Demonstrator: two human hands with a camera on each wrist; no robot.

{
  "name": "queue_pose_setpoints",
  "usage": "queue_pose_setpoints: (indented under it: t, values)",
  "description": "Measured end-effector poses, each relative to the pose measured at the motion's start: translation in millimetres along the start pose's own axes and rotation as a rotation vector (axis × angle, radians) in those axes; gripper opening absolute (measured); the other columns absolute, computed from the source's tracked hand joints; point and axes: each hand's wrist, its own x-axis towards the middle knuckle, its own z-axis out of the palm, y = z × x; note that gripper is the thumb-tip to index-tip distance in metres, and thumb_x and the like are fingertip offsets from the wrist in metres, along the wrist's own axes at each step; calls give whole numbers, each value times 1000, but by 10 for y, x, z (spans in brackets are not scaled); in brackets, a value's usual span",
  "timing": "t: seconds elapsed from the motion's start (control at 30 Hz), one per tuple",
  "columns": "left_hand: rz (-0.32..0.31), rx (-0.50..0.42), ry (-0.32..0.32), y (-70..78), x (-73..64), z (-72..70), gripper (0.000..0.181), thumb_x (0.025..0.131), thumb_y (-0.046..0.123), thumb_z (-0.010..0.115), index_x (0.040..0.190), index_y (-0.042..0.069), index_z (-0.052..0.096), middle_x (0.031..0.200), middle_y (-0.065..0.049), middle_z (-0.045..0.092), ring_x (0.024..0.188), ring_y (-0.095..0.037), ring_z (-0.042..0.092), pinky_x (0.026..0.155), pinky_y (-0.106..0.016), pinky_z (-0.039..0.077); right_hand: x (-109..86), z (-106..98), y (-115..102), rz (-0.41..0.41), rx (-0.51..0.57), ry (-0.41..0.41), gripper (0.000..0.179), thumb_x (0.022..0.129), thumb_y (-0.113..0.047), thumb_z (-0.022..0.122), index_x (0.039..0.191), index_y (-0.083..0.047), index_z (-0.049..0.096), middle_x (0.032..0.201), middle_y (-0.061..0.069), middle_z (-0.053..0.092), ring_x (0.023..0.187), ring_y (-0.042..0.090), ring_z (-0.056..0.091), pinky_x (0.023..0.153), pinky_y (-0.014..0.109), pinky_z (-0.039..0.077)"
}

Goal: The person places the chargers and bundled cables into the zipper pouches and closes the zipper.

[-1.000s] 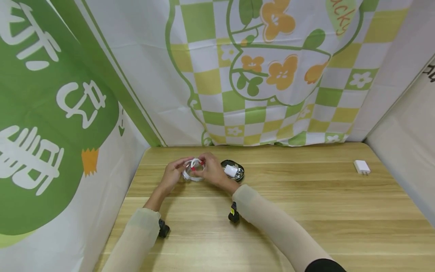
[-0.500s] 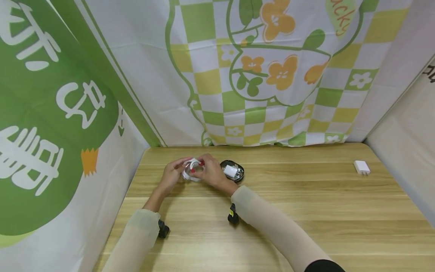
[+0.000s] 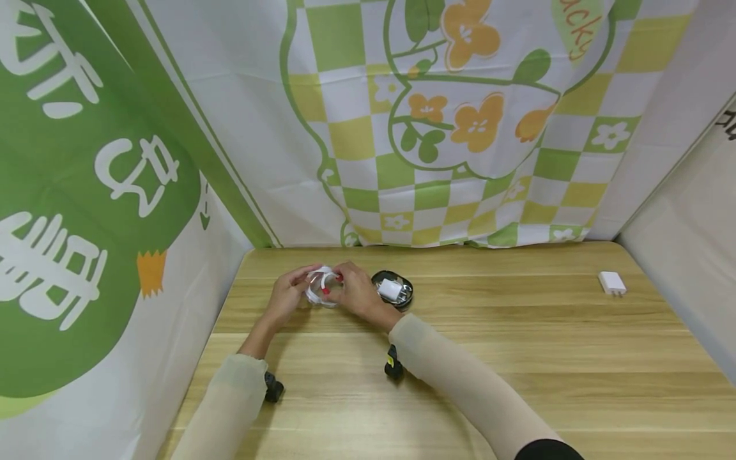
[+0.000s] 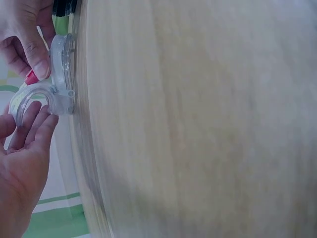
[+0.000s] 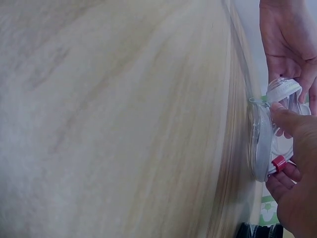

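A small round clear zip case (image 3: pixel 313 298) with white edging stands opened up at the back left of the table. My left hand (image 3: pixel 285 296) holds its raised lid (image 4: pixel 32 94) between thumb and fingers. A coiled white cable (image 3: pixel 324 278) with red ties (image 5: pixel 279 162) shows at the case's opening. My right hand (image 3: pixel 358 294) pinches the cable beside a red tie, its thumb near the case's rim in the right wrist view. Part of the coil is hidden behind the right hand's fingers.
Right of my hands, an open black case (image 3: pixel 409 295) holds a white plug adapter (image 3: pixel 391 289). Another white adapter (image 3: pixel 612 282) lies at the far right of the wooden table (image 3: pixel 506 358). Printed cloth (image 3: pixel 310 211) hangs along the back edge and left side.
Both hands have shifted slightly left, carrying the clear case and cable along. The black case and the far adapter are where they were.
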Motion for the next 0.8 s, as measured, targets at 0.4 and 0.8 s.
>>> queue_pose_setpoints:
  t: [0.4,0.8]
  values:
    - [27,81,-23,-8,-27,-54,42,108,2,51,149,6,61,152,-19,59,118,-20,59,86,-18,51,-3,-24,-16,14,-32,-51,61,81,-33,95,126,0,72,116,14,72,99,26,71,86,37,60]
    - [43,93,6,12,-27,-88,44,104,-3,53,147,4,61,146,-23,62,125,-33,64,86,-17,55,9,-54,-31,-1,-31,-94,49,85,-27,91,123,0,75,114,12,73,100,25,71,87,36,59]
